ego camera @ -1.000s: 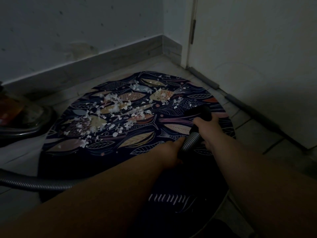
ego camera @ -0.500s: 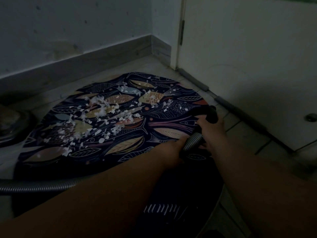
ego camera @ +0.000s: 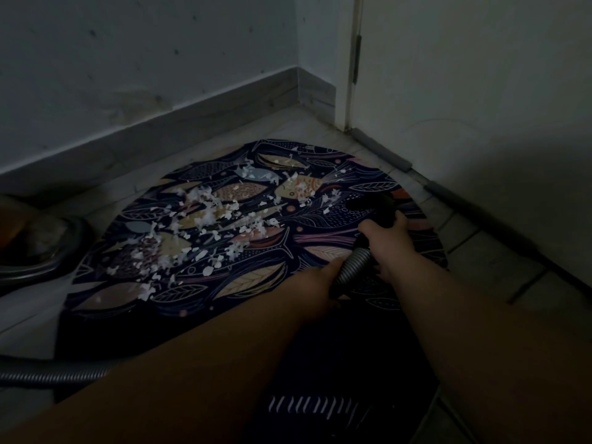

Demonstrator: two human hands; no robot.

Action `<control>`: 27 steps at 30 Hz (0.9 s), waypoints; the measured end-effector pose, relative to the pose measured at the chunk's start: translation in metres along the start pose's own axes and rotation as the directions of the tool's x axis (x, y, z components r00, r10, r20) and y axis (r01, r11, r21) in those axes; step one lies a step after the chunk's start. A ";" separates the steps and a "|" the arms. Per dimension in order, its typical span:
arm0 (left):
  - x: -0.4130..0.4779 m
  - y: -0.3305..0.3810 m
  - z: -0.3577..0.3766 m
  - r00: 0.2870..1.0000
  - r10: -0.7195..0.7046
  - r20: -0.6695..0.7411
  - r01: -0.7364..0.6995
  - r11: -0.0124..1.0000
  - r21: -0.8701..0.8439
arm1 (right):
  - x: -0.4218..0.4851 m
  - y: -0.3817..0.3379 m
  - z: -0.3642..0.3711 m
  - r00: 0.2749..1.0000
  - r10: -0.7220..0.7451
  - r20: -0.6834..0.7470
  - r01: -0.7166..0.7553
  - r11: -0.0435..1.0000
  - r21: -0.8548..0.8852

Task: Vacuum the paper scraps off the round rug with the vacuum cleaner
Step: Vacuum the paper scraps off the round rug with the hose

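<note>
Dim room corner: a pale wall with skirting board (ego camera: 160, 123) meets a tiled floor (ego camera: 480, 261). Far left sits the vacuum cleaner (ego camera: 41, 251), its ribbed hose (ego camera: 54, 376) crossing the floor. The round rug (ego camera: 256, 283) (dark, fish and leaf print) carries white paper scraps (ego camera: 205, 216) left of centre. The left grip (ego camera: 315, 283) curls round the hose; the right grip (ego camera: 389, 240) clasps the black nozzle (ego camera: 379, 208), low over the rug's right side. A door (ego camera: 480, 91) stands right. White script (ego camera: 314, 405) on the rug's near edge is unreadable

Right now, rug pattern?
The rug is dark navy with fish and leaves; head view.
</note>
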State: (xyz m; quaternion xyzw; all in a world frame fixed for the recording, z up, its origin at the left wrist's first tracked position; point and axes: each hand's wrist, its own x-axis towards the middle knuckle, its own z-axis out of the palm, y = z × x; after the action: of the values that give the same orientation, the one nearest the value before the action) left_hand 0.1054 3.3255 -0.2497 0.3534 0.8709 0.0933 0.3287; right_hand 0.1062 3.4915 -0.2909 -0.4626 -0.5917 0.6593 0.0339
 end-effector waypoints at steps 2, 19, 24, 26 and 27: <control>-0.001 -0.002 0.003 1.000 -0.024 0.016 0.024 1.000 0.006 | -0.001 0.002 0.002 1.000 -0.012 0.023 0.012 1.000 -0.019; -0.030 -0.014 0.005 0.999 -0.032 -0.022 0.032 0.999 0.000 | -0.027 0.004 0.023 0.997 -0.021 0.069 0.025 0.998 -0.053; -0.014 -0.006 0.004 1.000 0.004 -0.013 -0.004 1.000 0.000 | -0.020 0.002 0.010 0.999 -0.031 -0.039 0.030 0.999 -0.015; -0.006 -0.003 0.004 1.000 0.019 -0.008 -0.019 1.000 0.003 | -0.016 0.002 0.004 0.996 -0.044 -0.081 0.043 0.999 -0.007; -0.003 -0.001 0.004 1.000 0.028 -0.007 -0.028 1.000 -0.002 | -0.014 0.002 0.002 0.994 -0.044 -0.099 0.044 0.999 0.001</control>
State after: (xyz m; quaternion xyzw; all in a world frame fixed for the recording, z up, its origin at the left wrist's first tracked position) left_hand 0.1089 3.3226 -0.2519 0.3650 0.8668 0.1003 0.3245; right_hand 0.1140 3.4811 -0.2844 -0.4814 -0.5984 0.6356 0.0782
